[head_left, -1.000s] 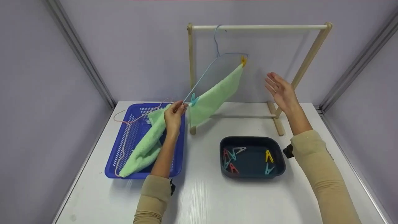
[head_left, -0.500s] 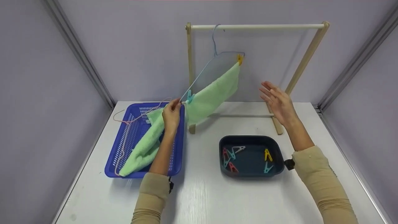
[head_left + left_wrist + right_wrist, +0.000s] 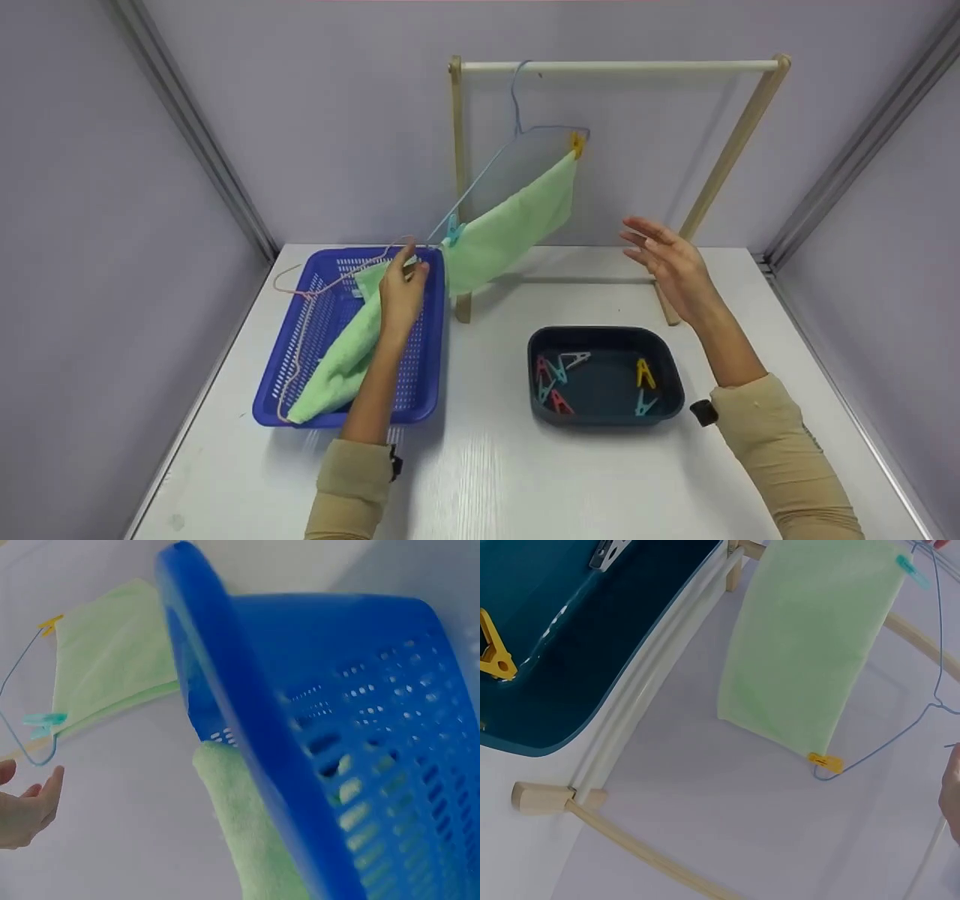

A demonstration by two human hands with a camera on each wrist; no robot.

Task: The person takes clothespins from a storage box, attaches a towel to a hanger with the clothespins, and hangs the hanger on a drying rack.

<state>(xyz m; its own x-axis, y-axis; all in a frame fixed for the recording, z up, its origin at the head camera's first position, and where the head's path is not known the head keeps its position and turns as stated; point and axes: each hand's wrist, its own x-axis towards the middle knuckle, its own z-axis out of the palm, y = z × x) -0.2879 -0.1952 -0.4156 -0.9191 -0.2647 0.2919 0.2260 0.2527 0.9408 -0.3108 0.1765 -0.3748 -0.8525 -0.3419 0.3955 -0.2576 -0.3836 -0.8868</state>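
Note:
A blue wire hanger (image 3: 480,177) hangs by its hook from the rack's white bar. Clipped along it is a pale green towel (image 3: 517,221), held by a yellow clothespin (image 3: 577,145) and a turquoise clothespin (image 3: 454,230). My left hand (image 3: 401,296) is over the blue basket, thumb and fingers parted, just short of the hanger's near end. The left wrist view shows those fingers (image 3: 46,799) apart from the hanger's bent end. To the right of the towel, my right hand (image 3: 673,274) is in the air with loosely extended fingers and nothing in it.
The blue basket (image 3: 431,375) holds another green towel (image 3: 337,367) and a pink hanger (image 3: 301,337). A dark tray (image 3: 600,420) with several clothespins stands in front of the wooden rack (image 3: 731,150). Walls enclose the table at the back and sides.
My left hand has let go of the hanger's end and drawn back to the left. My right hand has come lower. The towel has shifted slightly left.

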